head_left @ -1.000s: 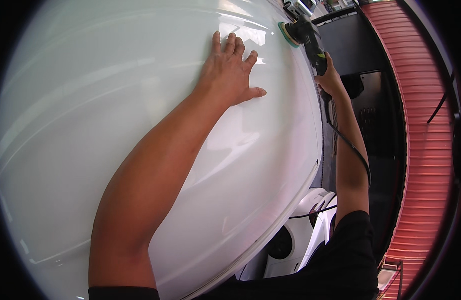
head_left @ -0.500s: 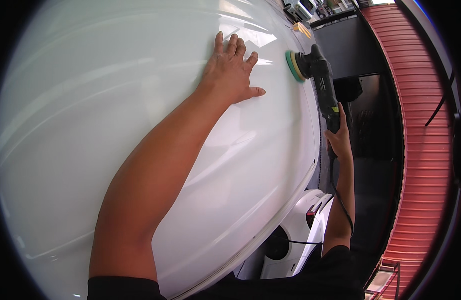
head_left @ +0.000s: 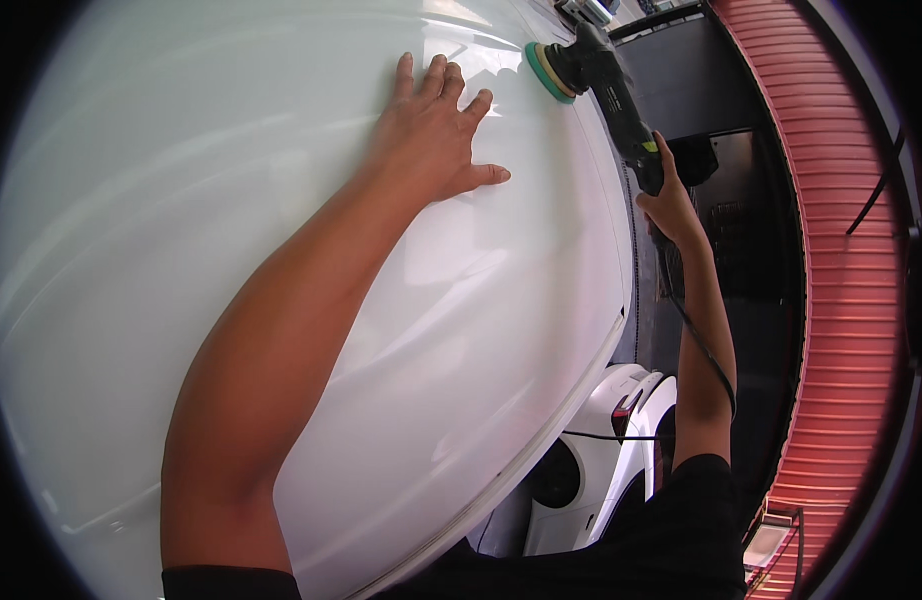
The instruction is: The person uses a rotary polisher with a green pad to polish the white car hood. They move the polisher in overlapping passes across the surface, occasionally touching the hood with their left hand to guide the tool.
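A broad, glossy white car panel point(head_left: 281, 250), shaped like a hood, fills the left and middle of the view. On it my left hand point(head_left: 431, 130) lies flat with the fingers spread, holding nothing. My right hand point(head_left: 671, 200) wraps round the rear handle of a black polishing machine point(head_left: 611, 95). The polisher's round green and yellow foam pad point(head_left: 550, 73) stands on edge against the panel's far right part. From the handle's rear end a black cord point(head_left: 693, 325) runs down along my right forearm.
Another white car point(head_left: 606, 450) with a red tail light stands beyond the panel's lower right edge. A dark wall or panel point(head_left: 671, 80) lies to the right, next to red corrugated sheeting point(head_left: 846, 300). Several vehicles show at the top.
The polisher in my right hand has moved up and to the left along the panel's far edge. My left hand appears slightly further left, still flat.
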The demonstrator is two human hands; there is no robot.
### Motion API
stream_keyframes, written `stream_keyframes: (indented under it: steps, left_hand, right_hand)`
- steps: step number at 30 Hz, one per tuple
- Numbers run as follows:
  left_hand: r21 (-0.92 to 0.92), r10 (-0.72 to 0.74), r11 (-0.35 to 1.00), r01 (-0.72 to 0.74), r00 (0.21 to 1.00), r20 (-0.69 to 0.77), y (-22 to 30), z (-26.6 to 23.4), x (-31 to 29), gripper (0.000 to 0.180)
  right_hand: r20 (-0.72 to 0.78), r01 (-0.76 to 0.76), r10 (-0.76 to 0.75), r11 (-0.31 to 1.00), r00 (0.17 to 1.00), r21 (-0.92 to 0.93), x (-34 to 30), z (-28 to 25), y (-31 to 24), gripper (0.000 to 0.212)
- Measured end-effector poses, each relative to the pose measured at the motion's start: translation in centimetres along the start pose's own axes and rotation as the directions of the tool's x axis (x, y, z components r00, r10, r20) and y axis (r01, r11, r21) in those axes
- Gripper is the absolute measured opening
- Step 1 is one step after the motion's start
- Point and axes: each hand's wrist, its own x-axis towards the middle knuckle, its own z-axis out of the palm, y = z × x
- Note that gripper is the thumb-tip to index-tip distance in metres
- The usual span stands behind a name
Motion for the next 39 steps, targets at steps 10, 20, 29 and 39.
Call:
stream_keyframes:
  steps: [10, 20, 29, 39]
  left_hand:
    - [-0.01, -0.007, 1.0, 0.006, 1.0, -0.025, -0.5, 0.2, -0.1, 0.096]
    - [0.065, 0.009, 0.998, -0.011, 0.999, 0.039, -0.2, -2.4, 0.0, 0.097]
    - [-0.113, 0.321, 0.906, -0.409, 0.835, -0.447, 7.8, -1.5, 16.3, 0.078]
    - [-0.204, 0.28, 0.913, -0.354, 0.906, -0.318, 6.2, 3.5, 37.2, 0.066]
  right_hand:
    - [-0.001, 0.025, -0.025, 0.999, 1.0, -0.032, 2.7, 0.9, -1.7, 0.107]
    - [0.131, 0.088, -0.085, 0.996, 0.988, -0.017, 5.5, -2.3, -0.2, 0.106]
    - [-0.003, 0.247, -0.247, 0.969, 0.969, -0.014, -0.5, -1.5, 9.9, 0.11]
    - [-0.001, 0.215, -0.215, 0.977, 0.977, 0.01, 13.7, 0.7, 9.2, 0.103]
